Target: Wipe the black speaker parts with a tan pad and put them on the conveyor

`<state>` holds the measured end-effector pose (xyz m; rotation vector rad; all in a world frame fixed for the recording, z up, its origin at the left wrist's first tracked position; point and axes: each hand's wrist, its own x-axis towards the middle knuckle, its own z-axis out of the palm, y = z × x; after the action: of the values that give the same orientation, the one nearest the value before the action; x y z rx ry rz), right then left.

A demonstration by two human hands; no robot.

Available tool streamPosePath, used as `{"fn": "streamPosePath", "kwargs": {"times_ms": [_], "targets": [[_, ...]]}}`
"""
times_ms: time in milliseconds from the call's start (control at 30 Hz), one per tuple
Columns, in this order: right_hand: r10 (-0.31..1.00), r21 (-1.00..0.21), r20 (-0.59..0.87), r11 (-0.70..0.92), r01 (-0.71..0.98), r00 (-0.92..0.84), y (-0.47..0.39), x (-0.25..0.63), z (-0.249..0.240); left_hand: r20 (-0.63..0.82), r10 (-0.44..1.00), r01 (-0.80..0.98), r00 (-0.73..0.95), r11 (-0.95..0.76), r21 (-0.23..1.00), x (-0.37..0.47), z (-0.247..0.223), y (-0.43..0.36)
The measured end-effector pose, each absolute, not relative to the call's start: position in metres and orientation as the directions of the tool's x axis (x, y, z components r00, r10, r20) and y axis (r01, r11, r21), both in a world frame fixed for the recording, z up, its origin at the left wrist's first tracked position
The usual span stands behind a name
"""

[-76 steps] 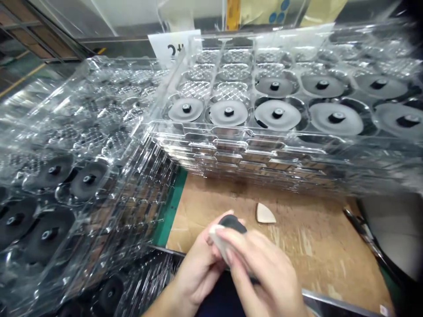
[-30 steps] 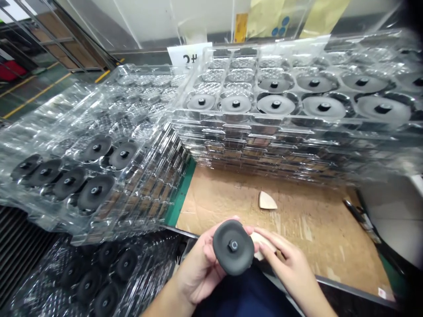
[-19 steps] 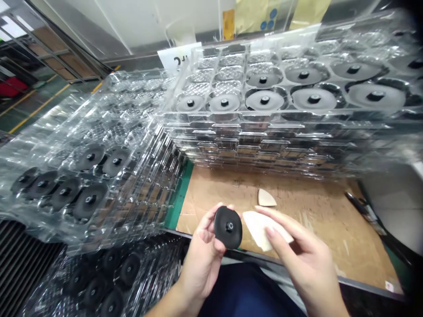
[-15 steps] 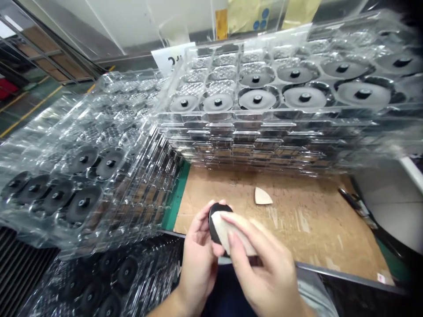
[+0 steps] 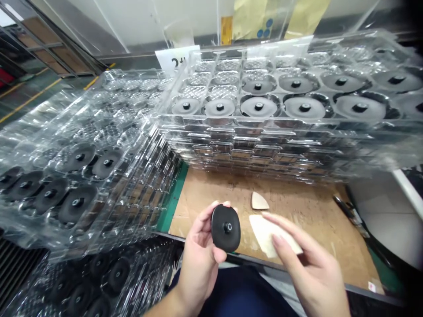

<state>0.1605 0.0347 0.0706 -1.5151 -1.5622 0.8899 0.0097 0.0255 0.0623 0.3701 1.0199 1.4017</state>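
Brown cardboard (image 5: 211, 187) covers much of a green desk (image 5: 172, 196) in a work area backed by pale panels (image 5: 140, 26). Above a dark-blue-clothed lap (image 5: 244, 290), a worker's left hand (image 5: 200, 246) curls its fingers and thumb around the edge of a black disc (image 5: 224, 240), its central post facing the camera. Just beside it, the right hand (image 5: 307, 255) pinches a white pad (image 5: 266, 230) between thumb and fingers, its pointed end toward the disc but apart from it. Beyond the hands, a smaller cream wedge (image 5: 259, 201) lies on the cardboard, with a black-handled tool (image 5: 345, 209) near the right edge. Stacked clear trays rise behind (image 5: 257, 141) and at left (image 5: 142, 189), similar discs seated in some of their pockets; another tray (image 5: 148, 275) sits lower at left, also carrying dark discs. Farther back stands a white printed sheet (image 5: 167, 59).
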Motion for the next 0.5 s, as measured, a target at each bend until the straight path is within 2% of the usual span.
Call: {"fn": "streamPosePath", "kwargs": {"times_ms": [67, 133, 200, 267, 333, 433, 500], "targets": [[0.974, -0.872, 0.223, 0.222, 0.435, -0.050, 0.040, 0.151, 0.082, -0.390, 0.915, -0.644, -0.099, 0.240, 0.726, 0.010, 0.061, 0.025], [0.909, -0.832, 0.378, 0.417, 0.366, -0.178, 0.046, 0.141, 0.090, -0.419, 0.908, -0.668, -0.018, 0.301, 0.680, 0.006, 0.061, 0.026], [0.836, -0.799, 0.434, 0.529, 0.284, -0.335, 0.050, 0.134, 0.094, -0.453, 0.891, -0.680, 0.028, 0.349, 0.645, 0.001, 0.061, 0.029], [0.830, -0.827, 0.358, 0.495, 0.268, -0.428, 0.054, 0.130, 0.095, -0.495, 0.869, -0.679, 0.018, 0.375, 0.632, -0.001, 0.061, 0.031], [0.861, -0.839, 0.286, 0.438, 0.325, -0.420, 0.059, 0.127, 0.095, -0.526, 0.850, -0.685, 0.024, 0.397, 0.610, 0.001, 0.061, 0.031], [0.877, -0.797, 0.380, 0.472, 0.377, -0.294, 0.062, 0.125, 0.095, -0.527, 0.842, -0.726, 0.116, 0.434, 0.534, 0.007, 0.061, 0.029], [0.839, -0.794, 0.413, 0.522, 0.311, -0.353, 0.060, 0.130, 0.094, -0.510, 0.847, -0.737, 0.150, 0.439, 0.514, 0.009, 0.061, 0.028]]}}
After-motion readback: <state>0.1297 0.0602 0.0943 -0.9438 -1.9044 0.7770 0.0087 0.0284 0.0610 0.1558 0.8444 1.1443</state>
